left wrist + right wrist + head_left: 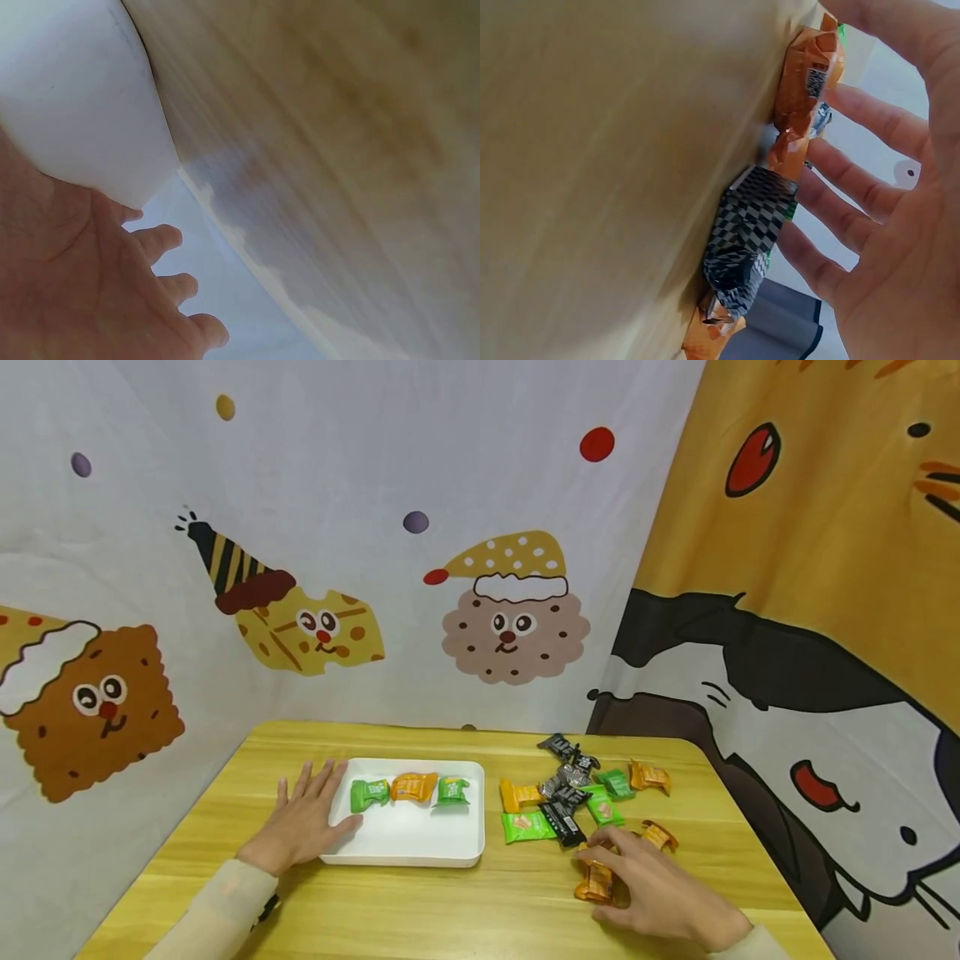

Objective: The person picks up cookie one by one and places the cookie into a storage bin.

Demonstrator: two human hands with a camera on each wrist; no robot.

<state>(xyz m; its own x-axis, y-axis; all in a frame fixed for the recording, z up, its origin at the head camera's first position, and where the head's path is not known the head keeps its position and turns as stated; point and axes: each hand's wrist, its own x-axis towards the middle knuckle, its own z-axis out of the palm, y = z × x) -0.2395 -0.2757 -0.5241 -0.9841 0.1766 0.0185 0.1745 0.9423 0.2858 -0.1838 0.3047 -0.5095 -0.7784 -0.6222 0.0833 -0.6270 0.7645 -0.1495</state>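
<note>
My left hand [303, 818] lies at the left side of a white tray [408, 839], fingers spread, thumb over its near-left part. In the left wrist view the palm is beside the tray's wall [90, 97]. The tray holds a green candy [370, 794], an orange candy [413, 787] and another green candy [452, 792] in a row. My right hand [652, 885] reaches over an orange-wrapped candy [596, 881] on the table, thumb and fingers apart around it. From the right wrist, the fingers extend beside that orange candy [802, 82], and a black checkered candy [754, 210] lies near them.
Right of the tray is a loose pile of green, orange and black candies, including a black candy [562, 823] and a flat green one [528, 827]. Another orange candy [660, 835] lies behind the right hand. A printed curtain [337, 468] hangs beyond the yellow wooden table [420, 914].
</note>
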